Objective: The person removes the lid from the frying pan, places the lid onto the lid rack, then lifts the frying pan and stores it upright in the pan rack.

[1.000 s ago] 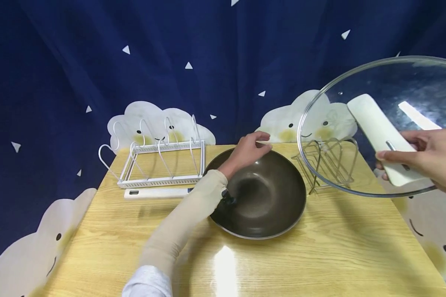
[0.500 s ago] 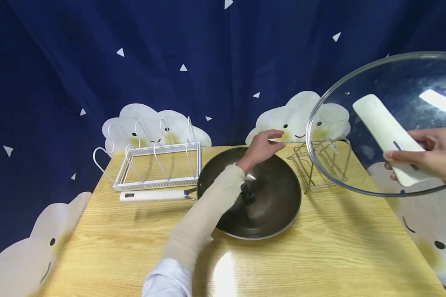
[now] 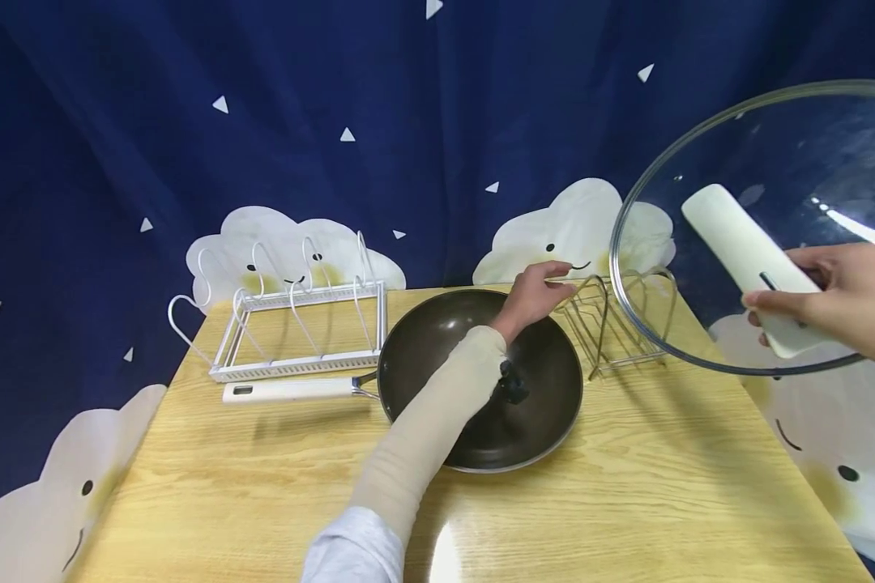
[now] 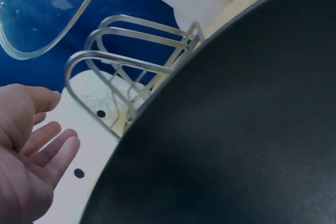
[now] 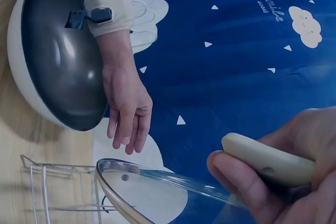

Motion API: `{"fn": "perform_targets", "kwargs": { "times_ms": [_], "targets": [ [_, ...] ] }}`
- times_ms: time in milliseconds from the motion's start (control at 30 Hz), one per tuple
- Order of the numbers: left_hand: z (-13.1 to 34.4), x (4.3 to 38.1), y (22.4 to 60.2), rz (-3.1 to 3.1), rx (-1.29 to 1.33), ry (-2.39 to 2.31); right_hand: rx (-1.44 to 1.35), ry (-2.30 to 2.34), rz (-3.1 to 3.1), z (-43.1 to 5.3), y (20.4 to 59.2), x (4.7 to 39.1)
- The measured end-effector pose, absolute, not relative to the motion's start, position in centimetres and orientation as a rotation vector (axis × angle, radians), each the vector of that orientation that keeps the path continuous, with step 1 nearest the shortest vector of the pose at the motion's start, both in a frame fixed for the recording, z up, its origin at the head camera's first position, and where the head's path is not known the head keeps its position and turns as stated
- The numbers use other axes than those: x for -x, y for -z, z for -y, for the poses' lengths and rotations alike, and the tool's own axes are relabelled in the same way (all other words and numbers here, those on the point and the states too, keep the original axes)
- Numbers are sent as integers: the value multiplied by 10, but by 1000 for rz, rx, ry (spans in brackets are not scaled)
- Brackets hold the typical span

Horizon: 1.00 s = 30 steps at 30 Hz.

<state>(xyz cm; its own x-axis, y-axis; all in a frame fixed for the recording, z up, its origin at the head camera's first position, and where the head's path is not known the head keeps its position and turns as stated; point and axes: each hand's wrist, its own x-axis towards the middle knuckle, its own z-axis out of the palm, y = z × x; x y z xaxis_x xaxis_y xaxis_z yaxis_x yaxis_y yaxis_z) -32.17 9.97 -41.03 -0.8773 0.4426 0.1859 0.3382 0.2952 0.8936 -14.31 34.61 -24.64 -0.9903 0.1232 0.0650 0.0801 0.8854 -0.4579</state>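
Note:
My right hand (image 3: 838,295) grips the cream handle (image 3: 744,259) of a large glass lid (image 3: 649,316), holding it raised and tilted over the right side of the table. In the right wrist view the thumb and fingers wrap that handle. My left hand (image 3: 535,298) reaches across a dark wok (image 3: 437,340), fingers loosely bent and nothing held, close to a metal wire rack (image 3: 605,340). The left wrist view shows a gap between those fingers (image 4: 60,153) and the rack. The lid's lower left rim overlaps the rack in the head view.
A white wire rack (image 3: 299,370) stands at the table's back left. The wok's white handle (image 3: 288,390) points left in front of it. A dark blue curtain (image 3: 299,97) with cloud prints hangs behind the wooden table (image 3: 627,486).
My left hand has moved right across the wok, closer to the metal rack. The right hand still holds the lid, whose tilt has shifted slightly. The head view has drifted a little.

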Motion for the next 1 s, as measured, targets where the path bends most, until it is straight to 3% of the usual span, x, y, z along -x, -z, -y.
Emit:
{"fn": "perform_targets", "kwargs": {
  "times_ms": [333, 1000],
  "targets": [
    [-116, 322, 416, -2419, -756, -1680, 175, -479, 3033, -344, 247, 147],
    [-142, 332, 425, -2496, -816, -1691, -9, -467, 3056, -333, 263, 163]
  ]
}}
